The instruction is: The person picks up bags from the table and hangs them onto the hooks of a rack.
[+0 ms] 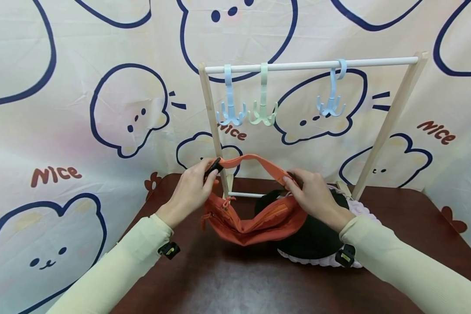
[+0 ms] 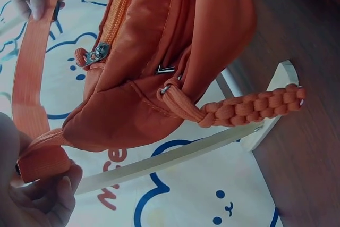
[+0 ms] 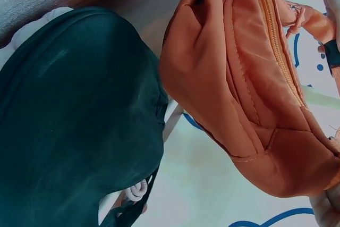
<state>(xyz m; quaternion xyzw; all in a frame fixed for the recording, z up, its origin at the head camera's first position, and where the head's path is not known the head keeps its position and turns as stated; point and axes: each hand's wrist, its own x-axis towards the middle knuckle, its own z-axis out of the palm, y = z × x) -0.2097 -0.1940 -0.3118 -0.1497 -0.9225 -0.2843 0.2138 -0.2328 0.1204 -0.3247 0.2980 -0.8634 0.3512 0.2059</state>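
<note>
An orange waist bag (image 1: 251, 224) hangs between my two hands, its strap (image 1: 255, 159) arching up over the pouch. My left hand (image 1: 192, 185) pinches the strap's left end by a black buckle (image 1: 213, 168). At the other end, my right hand (image 1: 312, 194) grips the strap near where it joins the pouch. In the left wrist view a braided zipper pull (image 2: 249, 104) dangles from the pouch, beside an orange zipper (image 2: 119, 9). Behind and right of the pouch lies a black bag (image 3: 79, 115), overlapped by the orange one in the head view.
A rack with a white rail (image 1: 298, 66) and wooden legs stands at the back of the dark brown table (image 1: 235, 283). Two blue hooks (image 1: 230, 104) (image 1: 331, 98) and a green hook (image 1: 263, 102) hang from the rail. A pale lilac scalloped item (image 1: 363, 209) lies under the black bag.
</note>
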